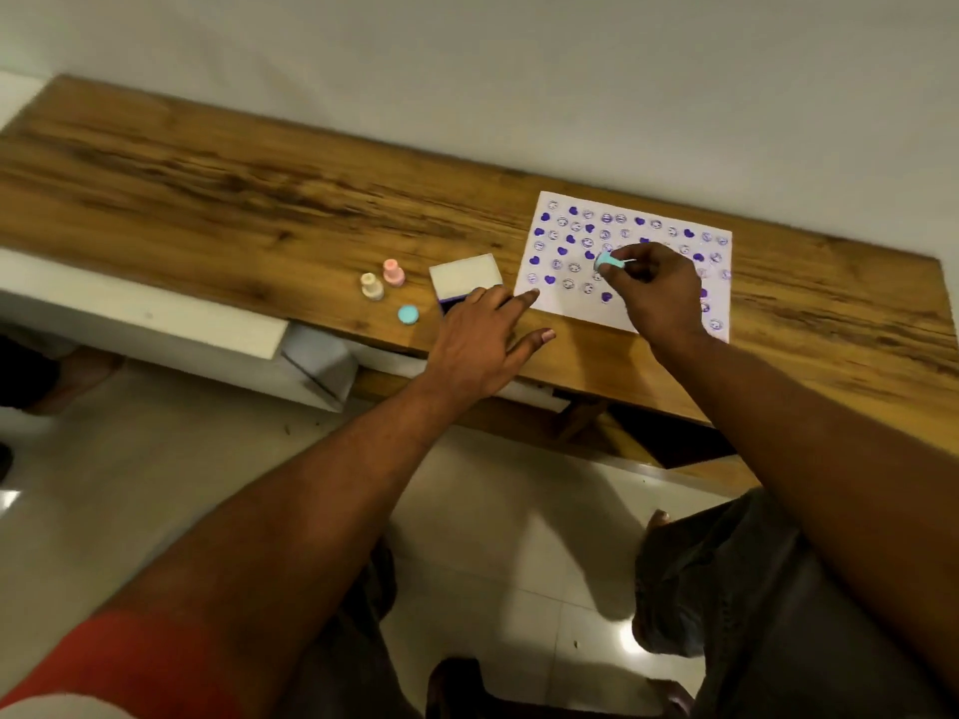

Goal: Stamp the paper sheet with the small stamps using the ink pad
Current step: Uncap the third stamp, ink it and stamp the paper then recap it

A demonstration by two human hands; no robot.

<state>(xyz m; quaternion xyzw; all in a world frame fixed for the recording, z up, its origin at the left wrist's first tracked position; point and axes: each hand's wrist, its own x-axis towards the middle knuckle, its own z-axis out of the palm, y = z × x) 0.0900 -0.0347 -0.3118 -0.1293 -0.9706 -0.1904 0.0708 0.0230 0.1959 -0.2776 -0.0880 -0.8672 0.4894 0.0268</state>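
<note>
The right hand (659, 298) pinches a small teal stamp (610, 261) between thumb and fingertips, over the middle of the paper sheet (560, 298). The stamp is tipped over. Its long axis runs nearly level across the sheet, and its round face points left rather than down at the paper. Whether it touches the sheet cannot be told.

The sheet lies on the right part of the wooden table (259, 199), already crowded with purple hearts and round face prints. The ink pad (464, 280) sits just beside the sheet's left edge with its white lid up, so it lies left of the stamp, the way the face points.

The left hand (482, 334) holds nothing. Its fingers are spread flat, some across the near edge of the pad and the forefinger reaching the sheet's near left corner.

Further left stand a cream stamp (372, 286) and a pink stamp (394, 271), with a teal cap (408, 314) lying nearer.

The coming move probably turns on that tilt. For a print, the stamp must come upright over a bare gap. For fresh ink, the right hand has a short way leftward to the pad, which the left hand partly covers.
</note>
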